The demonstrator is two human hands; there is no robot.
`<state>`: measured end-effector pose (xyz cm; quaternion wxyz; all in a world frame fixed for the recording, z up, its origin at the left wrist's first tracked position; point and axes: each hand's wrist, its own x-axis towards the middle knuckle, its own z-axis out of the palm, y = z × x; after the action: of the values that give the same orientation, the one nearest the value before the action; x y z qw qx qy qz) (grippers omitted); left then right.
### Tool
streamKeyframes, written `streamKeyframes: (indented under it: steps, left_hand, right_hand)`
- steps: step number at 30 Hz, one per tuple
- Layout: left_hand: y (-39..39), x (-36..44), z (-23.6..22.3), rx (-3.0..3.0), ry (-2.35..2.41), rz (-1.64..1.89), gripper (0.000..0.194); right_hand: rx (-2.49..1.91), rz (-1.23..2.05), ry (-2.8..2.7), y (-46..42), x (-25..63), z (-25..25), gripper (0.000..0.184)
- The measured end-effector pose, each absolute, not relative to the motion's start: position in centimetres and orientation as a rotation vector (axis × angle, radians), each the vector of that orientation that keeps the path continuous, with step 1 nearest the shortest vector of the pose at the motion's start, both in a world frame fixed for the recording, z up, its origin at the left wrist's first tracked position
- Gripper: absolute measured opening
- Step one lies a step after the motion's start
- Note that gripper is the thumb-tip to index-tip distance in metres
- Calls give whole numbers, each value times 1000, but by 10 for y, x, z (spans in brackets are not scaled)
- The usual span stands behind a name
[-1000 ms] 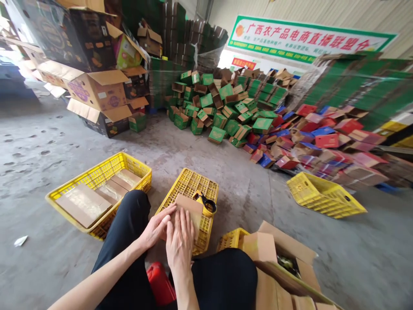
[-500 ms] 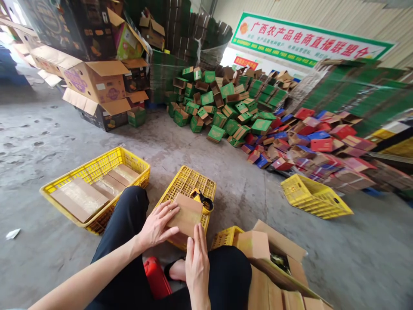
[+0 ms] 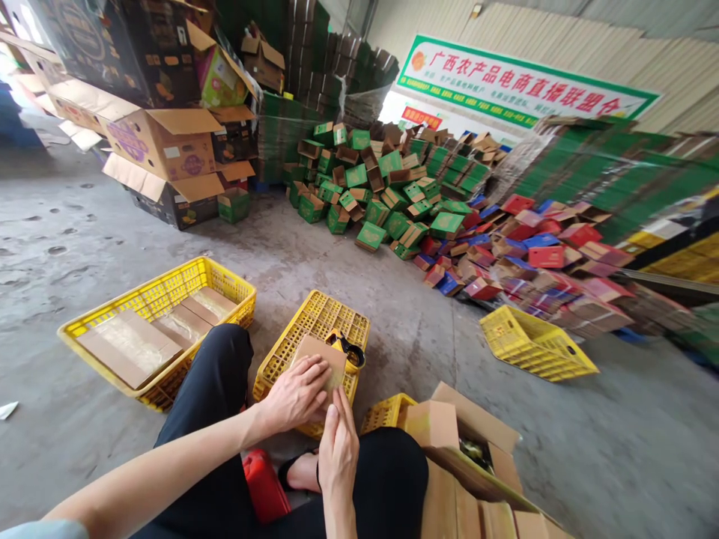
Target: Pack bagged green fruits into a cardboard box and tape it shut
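A small cardboard box [image 3: 315, 350] lies on an upturned yellow plastic crate [image 3: 306, 318] between my knees. My left hand [image 3: 296, 393] rests flat across the top of the box, fingers stretched out over a strip of clear tape. At the near right side, my right hand [image 3: 338, 445] stands on edge with straight fingers against the box. Both palms partly cover it. Just beyond its far right corner sits a yellow and black tape dispenser [image 3: 351, 350] on the crate.
To the left, a yellow crate [image 3: 73, 337] holds several taped boxes. At my right stands an open carton [image 3: 435, 425] above more flat cardboard [image 3: 449, 501]. Another yellow crate [image 3: 533, 348] lies tipped farther right. Piles of green boxes [image 3: 371, 236] and red boxes [image 3: 544, 257] fill the back.
My left hand has slid rightward from the left edge onto the middle of the box top. The right hand stays at the near right side. The whole view has shifted slightly.
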<state>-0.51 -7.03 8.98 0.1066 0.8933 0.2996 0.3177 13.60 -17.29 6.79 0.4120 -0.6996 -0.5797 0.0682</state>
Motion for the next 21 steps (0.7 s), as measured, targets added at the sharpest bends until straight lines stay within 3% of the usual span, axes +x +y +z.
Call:
streamKeyframes:
  steps: [10,21]
  left_hand:
    - [-65,-13,83,2621,835,999,47]
    - [-61,11,109,2726,1074,801,40]
  right_hand:
    - [-1743,179,-1483,-130,152,75,68]
    - [-1765,368,-1395,-129,154,71,71]
